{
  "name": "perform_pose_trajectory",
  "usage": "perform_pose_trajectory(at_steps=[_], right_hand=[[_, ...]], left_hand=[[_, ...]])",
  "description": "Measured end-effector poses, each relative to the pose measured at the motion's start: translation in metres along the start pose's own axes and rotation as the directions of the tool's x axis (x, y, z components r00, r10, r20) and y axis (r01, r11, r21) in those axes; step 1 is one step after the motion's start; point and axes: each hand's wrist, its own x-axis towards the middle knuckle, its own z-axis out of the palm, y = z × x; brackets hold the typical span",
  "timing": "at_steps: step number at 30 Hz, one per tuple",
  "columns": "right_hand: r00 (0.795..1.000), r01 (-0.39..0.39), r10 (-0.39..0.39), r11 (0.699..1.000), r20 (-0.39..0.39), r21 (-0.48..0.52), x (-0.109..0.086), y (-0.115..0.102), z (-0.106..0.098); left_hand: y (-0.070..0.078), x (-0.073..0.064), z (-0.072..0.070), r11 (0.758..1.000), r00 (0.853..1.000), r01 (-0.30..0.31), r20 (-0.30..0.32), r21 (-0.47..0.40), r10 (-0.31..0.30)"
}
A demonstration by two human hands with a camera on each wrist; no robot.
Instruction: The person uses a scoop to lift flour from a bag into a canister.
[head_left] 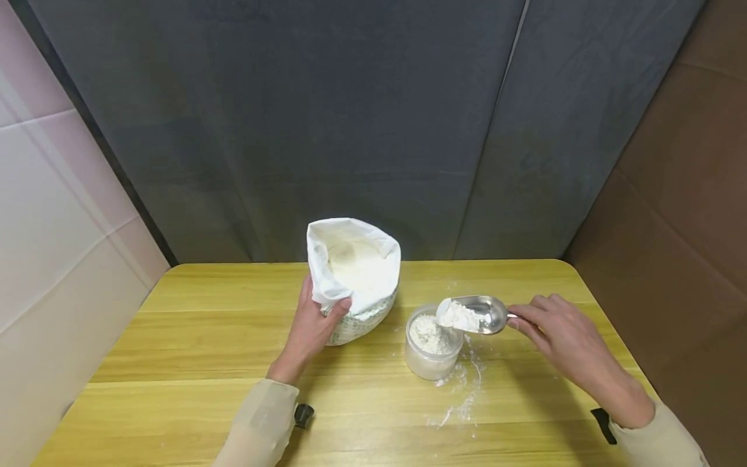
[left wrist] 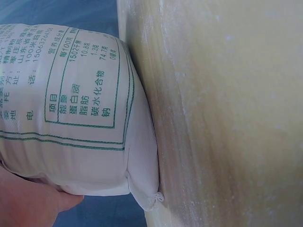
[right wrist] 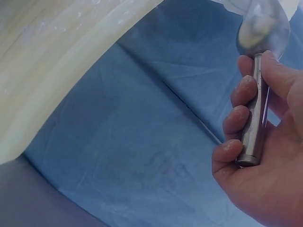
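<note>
My left hand (head_left: 312,324) grips the near left side of a white woven flour bag (head_left: 373,308), thumb over its folded rim. The bag stands with its mouth spread and white flour (head_left: 356,263) inside; green print (left wrist: 80,85) covers its side in the left wrist view. In my right hand (head_left: 569,334) is the handle (right wrist: 255,113) of a metal scoop (head_left: 490,314), fingers curled round it. A heap of flour (head_left: 458,316) lies in the scoop, whose tip overlaps the rim of a clear round jar (head_left: 428,366). More flour (head_left: 428,334) fills the jar near its top.
Spilled flour (head_left: 463,405) streaks the wooden table (head_left: 192,363) right and front of the jar. A dark curtain (head_left: 292,130) hangs behind the table's back edge, a pale panel (head_left: 64,214) at left and a brown one (head_left: 683,214) at right.
</note>
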Motion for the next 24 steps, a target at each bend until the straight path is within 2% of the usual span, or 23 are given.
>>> perform_pose_trajectory(at_steps=[8, 18, 24], right_hand=[[0.999, 0.002, 0.001, 0.998, 0.049, -0.056, 0.005, -0.005, -0.005], [0.996, 0.063, -0.057, 0.993, 0.064, -0.103, 0.010, -0.008, -0.006], [0.994, 0.103, -0.097, 0.983, 0.047, -0.155, 0.013, -0.010, -0.006]], left_hand=[[0.001, 0.000, 0.000, 1.000, 1.000, -0.010, -0.005, 0.000, 0.010], [0.002, 0.000, 0.000, 1.000, 1.000, -0.014, -0.004, 0.007, 0.014], [0.002, 0.000, 0.001, 1.000, 1.000, -0.006, -0.001, 0.006, 0.006]])
